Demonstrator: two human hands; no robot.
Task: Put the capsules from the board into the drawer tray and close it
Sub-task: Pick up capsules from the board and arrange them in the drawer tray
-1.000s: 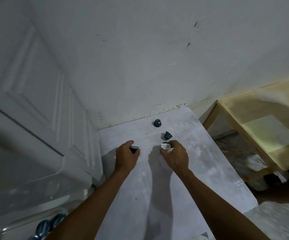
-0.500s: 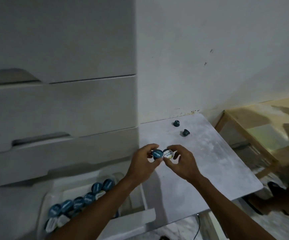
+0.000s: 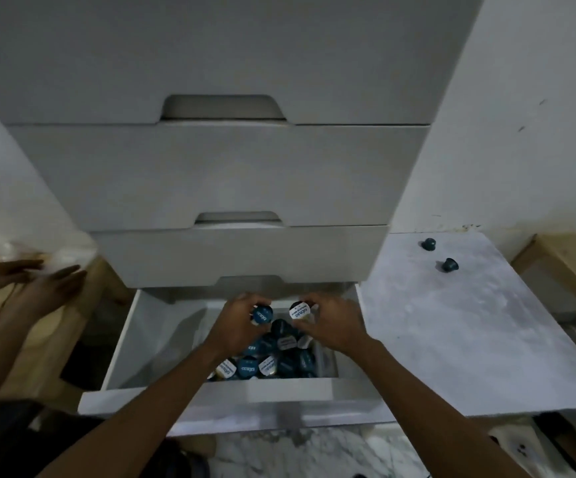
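Note:
My left hand [image 3: 241, 320] grips a blue-lidded capsule [image 3: 262, 314] and my right hand [image 3: 331, 322] grips a white-lidded capsule [image 3: 299, 311]. Both hover over the far end of the tray [image 3: 328, 357], which holds several blue and white capsules [image 3: 269, 357] inside the open bottom drawer [image 3: 210, 391]. Two dark teal capsules stay on the grey board [image 3: 469, 339] at the right: one near the wall [image 3: 428, 243], the other [image 3: 449, 264] lying just in front of it.
Three shut white drawers [image 3: 224, 174] rise above the open one. Another person's hands [image 3: 38, 281] reach in at the left over a wooden surface. A wooden table edge [image 3: 562, 267] stands right of the board. Marble floor shows below the drawer front.
Both hands carried their capsules left from the board to above the drawer tray. The view swung left, so the drawer unit now fills the middle.

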